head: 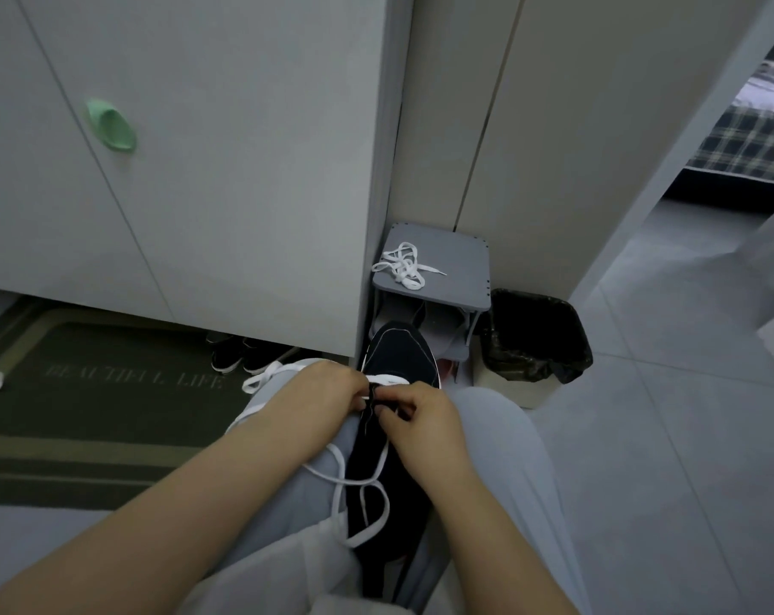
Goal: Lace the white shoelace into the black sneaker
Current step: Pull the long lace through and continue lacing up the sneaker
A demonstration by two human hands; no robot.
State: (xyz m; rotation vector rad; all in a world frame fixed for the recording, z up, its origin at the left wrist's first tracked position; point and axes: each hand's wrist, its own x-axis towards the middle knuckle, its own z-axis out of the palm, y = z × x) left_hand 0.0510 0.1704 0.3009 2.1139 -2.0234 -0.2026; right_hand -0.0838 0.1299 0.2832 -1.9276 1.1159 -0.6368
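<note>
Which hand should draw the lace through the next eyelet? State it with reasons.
Left, probably. The left hand pinches the white shoelace at the eyelets, and its slack trails on that side. The right hand grips the black sneaker, steadying it.

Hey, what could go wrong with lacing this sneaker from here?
The lace lies in crossed loops over your legs; pulling it through may snag or knot it. The sneaker just rests between them, so a hard tug may tip it off.
</note>
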